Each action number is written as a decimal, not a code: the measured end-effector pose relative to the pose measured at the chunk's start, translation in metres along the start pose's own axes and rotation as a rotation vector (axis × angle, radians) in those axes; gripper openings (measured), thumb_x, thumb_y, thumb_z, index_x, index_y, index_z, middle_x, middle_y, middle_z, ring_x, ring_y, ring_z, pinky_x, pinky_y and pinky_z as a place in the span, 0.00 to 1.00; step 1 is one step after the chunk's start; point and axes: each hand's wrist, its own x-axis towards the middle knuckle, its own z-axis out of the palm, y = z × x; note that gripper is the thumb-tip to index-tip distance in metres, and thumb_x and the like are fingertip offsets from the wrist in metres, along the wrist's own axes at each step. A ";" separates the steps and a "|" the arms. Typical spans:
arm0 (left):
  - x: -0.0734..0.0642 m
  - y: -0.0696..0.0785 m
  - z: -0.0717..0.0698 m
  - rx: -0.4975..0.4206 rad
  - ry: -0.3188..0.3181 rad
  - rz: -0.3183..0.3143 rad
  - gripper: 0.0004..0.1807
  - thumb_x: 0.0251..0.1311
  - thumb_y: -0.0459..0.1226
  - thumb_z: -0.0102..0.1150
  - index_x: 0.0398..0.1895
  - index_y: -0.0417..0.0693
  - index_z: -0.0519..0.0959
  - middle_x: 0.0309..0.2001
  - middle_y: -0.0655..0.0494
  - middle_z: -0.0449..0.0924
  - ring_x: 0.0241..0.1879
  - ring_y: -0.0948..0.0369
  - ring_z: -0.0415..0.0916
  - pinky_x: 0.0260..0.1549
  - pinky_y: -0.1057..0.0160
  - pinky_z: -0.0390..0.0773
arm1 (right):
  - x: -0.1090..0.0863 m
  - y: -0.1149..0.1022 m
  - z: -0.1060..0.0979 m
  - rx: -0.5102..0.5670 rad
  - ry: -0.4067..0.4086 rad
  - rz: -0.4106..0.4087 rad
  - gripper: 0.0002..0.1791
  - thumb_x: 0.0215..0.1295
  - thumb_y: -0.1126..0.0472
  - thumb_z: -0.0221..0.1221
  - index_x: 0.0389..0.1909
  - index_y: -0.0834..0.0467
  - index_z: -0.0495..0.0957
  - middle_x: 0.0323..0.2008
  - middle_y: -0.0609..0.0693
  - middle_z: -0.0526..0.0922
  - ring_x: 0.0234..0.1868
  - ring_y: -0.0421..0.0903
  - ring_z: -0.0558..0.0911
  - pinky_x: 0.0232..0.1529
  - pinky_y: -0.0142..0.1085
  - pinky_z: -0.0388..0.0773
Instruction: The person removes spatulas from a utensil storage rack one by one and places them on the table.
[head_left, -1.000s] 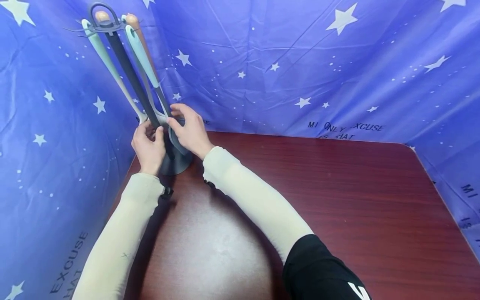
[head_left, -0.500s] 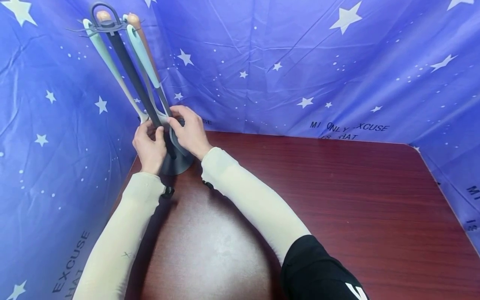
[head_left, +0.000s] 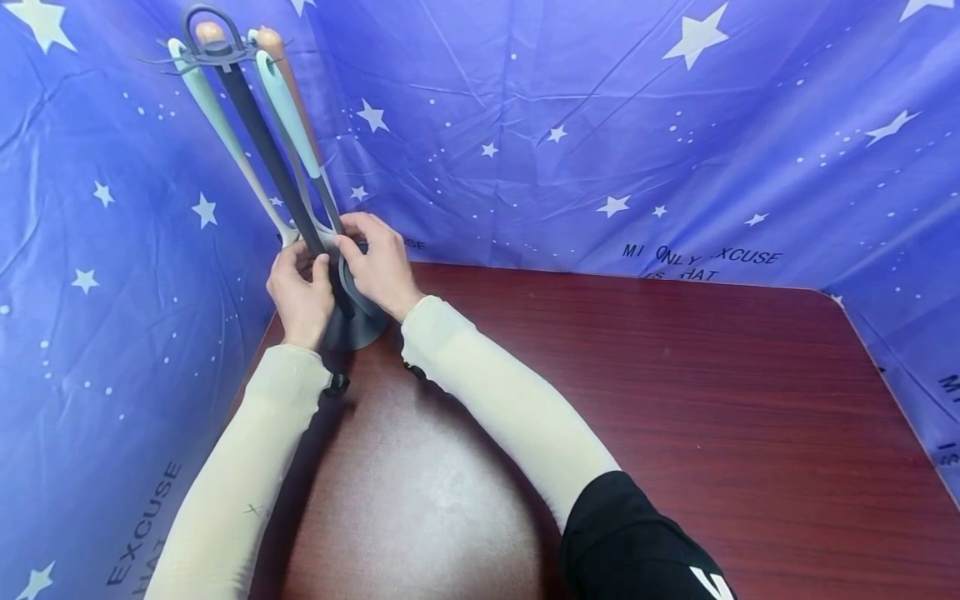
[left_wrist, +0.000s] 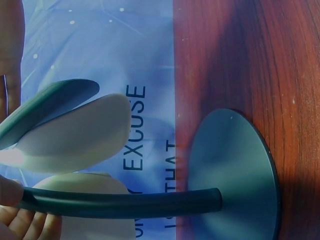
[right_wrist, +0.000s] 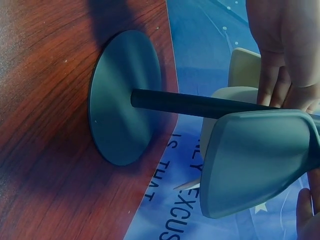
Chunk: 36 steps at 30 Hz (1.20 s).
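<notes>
A dark utensil stand (head_left: 262, 154) rises at the left of the table, its round base (right_wrist: 125, 100) flat on the wood. Low on its pole (left_wrist: 150, 205), my left hand (head_left: 300, 296) grips with thumb and curled fingers. My right hand (head_left: 384, 262) pinches the neck of a dark grey spatula (right_wrist: 260, 160), whose mint handle (head_left: 288, 117) hangs from the rack on top. Other utensils hang around the pole: a mint-handled one with a pale shaft (head_left: 251, 179) and others with wooden tips. Pale utensil heads (left_wrist: 80, 135) show beside the pole; their exact kinds are partly hidden.
The dark red wooden table (head_left: 637, 400) extends to the right of the stand. Blue star-printed cloth (head_left: 525, 150) hangs behind and along both sides, close to the stand at the left. Thin hooks (head_left: 161, 62) stick out from the rack's top.
The camera view has shifted very slightly. Both hands keep their places on the stand and the spatula, with no other visible movement.
</notes>
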 end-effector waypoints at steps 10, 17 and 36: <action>0.000 0.000 -0.001 -0.003 -0.010 0.011 0.12 0.61 0.30 0.58 0.47 0.35 0.79 0.39 0.42 0.80 0.37 0.55 0.79 0.36 0.75 0.74 | -0.003 -0.002 -0.003 0.001 0.004 0.005 0.12 0.66 0.61 0.58 0.49 0.59 0.79 0.42 0.49 0.82 0.45 0.39 0.79 0.50 0.18 0.68; 0.000 0.001 -0.002 0.008 -0.015 0.013 0.12 0.61 0.30 0.58 0.47 0.35 0.79 0.39 0.42 0.81 0.36 0.56 0.78 0.35 0.76 0.73 | -0.004 0.000 -0.004 -0.004 0.007 -0.010 0.12 0.66 0.60 0.59 0.49 0.58 0.79 0.42 0.48 0.82 0.45 0.38 0.80 0.50 0.18 0.69; -0.006 0.006 0.003 -0.020 -0.012 0.009 0.11 0.59 0.29 0.59 0.45 0.35 0.79 0.37 0.44 0.83 0.33 0.60 0.77 0.33 0.77 0.74 | -0.012 0.007 -0.009 0.026 0.119 -0.130 0.11 0.62 0.65 0.61 0.45 0.61 0.80 0.37 0.50 0.82 0.41 0.40 0.79 0.47 0.21 0.71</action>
